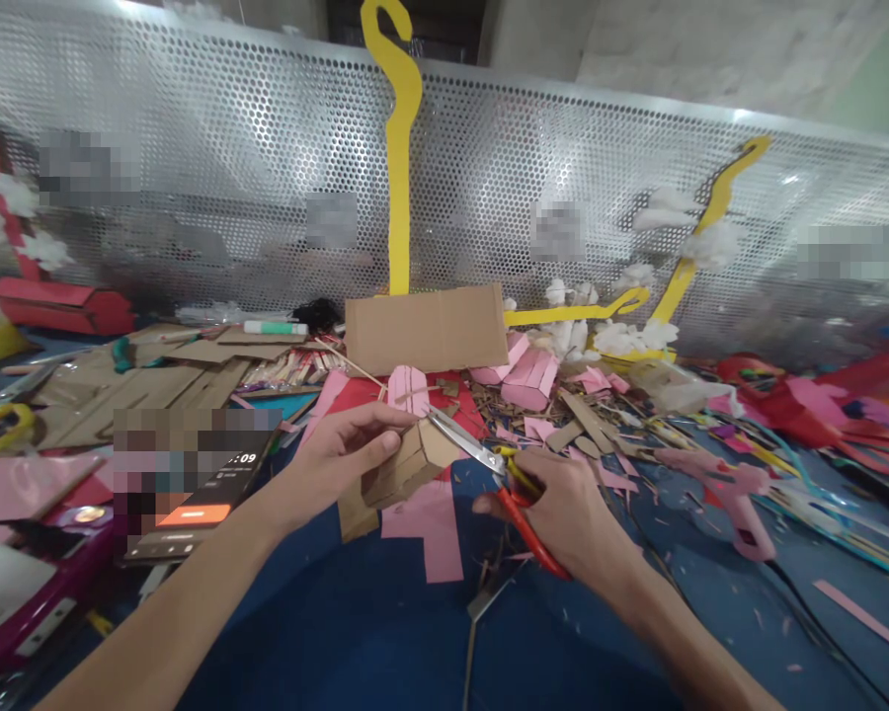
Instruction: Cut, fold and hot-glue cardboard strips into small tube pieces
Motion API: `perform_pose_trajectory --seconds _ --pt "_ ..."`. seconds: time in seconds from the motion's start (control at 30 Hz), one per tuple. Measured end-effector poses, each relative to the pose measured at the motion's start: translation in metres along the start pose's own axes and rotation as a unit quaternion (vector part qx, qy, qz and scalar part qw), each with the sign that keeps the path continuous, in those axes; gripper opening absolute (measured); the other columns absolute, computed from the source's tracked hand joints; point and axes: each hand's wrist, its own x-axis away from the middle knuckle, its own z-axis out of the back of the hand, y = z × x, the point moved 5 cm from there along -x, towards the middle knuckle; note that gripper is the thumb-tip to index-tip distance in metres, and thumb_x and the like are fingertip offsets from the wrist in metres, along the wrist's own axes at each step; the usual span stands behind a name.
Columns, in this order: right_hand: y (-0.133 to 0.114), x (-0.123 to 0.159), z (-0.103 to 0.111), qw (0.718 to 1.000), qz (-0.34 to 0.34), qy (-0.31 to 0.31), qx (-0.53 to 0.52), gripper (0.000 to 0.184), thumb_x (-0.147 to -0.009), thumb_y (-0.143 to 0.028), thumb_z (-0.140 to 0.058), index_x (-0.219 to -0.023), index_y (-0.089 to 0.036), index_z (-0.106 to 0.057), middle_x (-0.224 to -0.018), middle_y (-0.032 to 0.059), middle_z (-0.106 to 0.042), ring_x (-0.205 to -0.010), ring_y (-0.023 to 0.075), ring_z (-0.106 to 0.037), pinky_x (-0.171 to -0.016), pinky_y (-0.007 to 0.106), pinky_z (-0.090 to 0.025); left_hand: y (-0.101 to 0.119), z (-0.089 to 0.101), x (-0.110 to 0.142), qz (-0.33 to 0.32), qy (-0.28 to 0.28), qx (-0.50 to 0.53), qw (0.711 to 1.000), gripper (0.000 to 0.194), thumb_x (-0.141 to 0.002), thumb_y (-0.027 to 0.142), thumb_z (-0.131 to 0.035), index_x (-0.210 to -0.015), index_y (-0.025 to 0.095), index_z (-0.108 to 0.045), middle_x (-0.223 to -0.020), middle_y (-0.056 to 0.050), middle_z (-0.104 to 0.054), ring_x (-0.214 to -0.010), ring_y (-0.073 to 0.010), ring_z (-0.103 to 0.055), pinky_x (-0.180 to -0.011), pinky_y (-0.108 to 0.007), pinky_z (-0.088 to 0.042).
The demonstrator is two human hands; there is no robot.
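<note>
The left hand [345, 454] pinches a small cardboard box [415, 459] between thumb and fingers, in the middle of the work surface, and its fingers hide part of the box's top. The right hand [567, 504] is wrapped around the handles of the scissors [496, 461], whose blades lie along the box's upper edge; whether they bite into it cannot be told. Pink paper [441, 543] lies below the box, and a pink cutout [407, 388] stands just behind it. Farther back, a larger cardboard box [426, 331] blocks the way toward the perforated metal panel [267, 148], with a yellow hook [400, 197] rising behind it. To the right, scattered scraps [593, 420] crowd the surface near the right hand, and a pink glue gun [737, 494] lies beyond, its black cable [807, 622] running toward the lower edge. To the left, a phone [207, 494] sits near the left forearm, with cardboard pieces [185, 395] and a glue stick [274, 327] behind.
</note>
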Motion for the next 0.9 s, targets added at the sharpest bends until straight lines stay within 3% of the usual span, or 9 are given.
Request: perform_pose_trajectory --seconds 0.33,0.7,0.9 --pt "-0.001 0.002 0.000 1.000 0.001 -0.007 0.003 0.061 -0.087 -0.067 -0.069 -0.060 -0.023 -0.037 -0.057 -0.0042 -0.045 -0.053 0.0113 -0.034 -0.051 0.027 -0.026 -0.003 0.002 0.000 0.043 -0.007 0.058 0.997 0.031 -0.091 0.046 -0.078 -0.111 0.022 -0.078 -0.076 0.001 -0.061 -0.062 -0.0097 -0.050 -0.054 -0.019 -0.040" --pt "-0.012 0.005 0.006 1.000 0.021 0.013 0.019 0.061 -0.088 -0.068 -0.067 -0.060 -0.024 -0.036 -0.054 -0.0047 -0.043 -0.052 0.0115 -0.032 -0.050 0.027 -0.025 0.000 0.005 0.003 0.054 -0.028 0.094 0.994 0.036 -0.085 0.050 -0.083 -0.109 0.023 -0.081 -0.099 -0.005 -0.074 -0.079 -0.0127 -0.064 -0.066 -0.019 -0.050" --pt "-0.009 0.004 0.002 0.999 0.029 0.011 0.017 0.058 -0.088 -0.061 -0.071 -0.062 -0.024 -0.034 -0.056 -0.0048 -0.044 -0.053 0.0115 -0.033 -0.051 0.027 -0.025 0.000 0.003 0.002 0.061 -0.053 0.136 0.987 0.029 -0.089 0.044 -0.081 -0.110 0.025 -0.081 -0.095 -0.004 -0.076 -0.073 -0.0116 -0.066 -0.064 -0.019 -0.052"
